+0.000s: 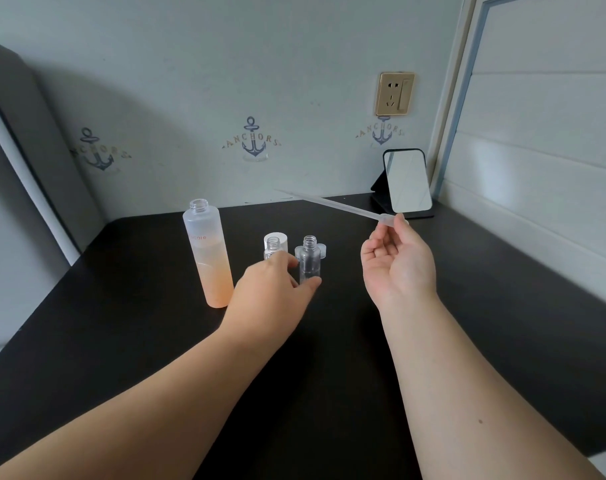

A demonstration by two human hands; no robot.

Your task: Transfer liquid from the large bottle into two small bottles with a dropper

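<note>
From the head camera, the tall frosted plastic large bottle (pixel 208 252), uncapped and peach-tinted toward its base, stands upright on the black table (pixel 329 358), left of the two small clear plastic bottles. The left small bottle (pixel 273 247) and the right small bottle (pixel 308 259) stand side by side, both open-mouthed and seemingly empty, with a white round cap (pixel 277 238) just behind the left one and a small clear cap (pixel 323 250) behind the right. The left hand (pixel 270 289) reaches down around them; its thumb touches the base of the right small bottle, while the other fingers curl in front of the left one, and I cannot tell whether they truly grip. The right hand (pixel 396 263), palm up, pinches the bulb end of the long translucent plastic dropper (pixel 343 206) between thumb and fingertips, the remaining fingers loosely apart. The dropper's long axis runs up and leftward, its tip hanging high behind the bottles, nearer the large bottle's mouth than any hand is. A small standing mirror (pixel 408 181) sits at the back right.
</note>
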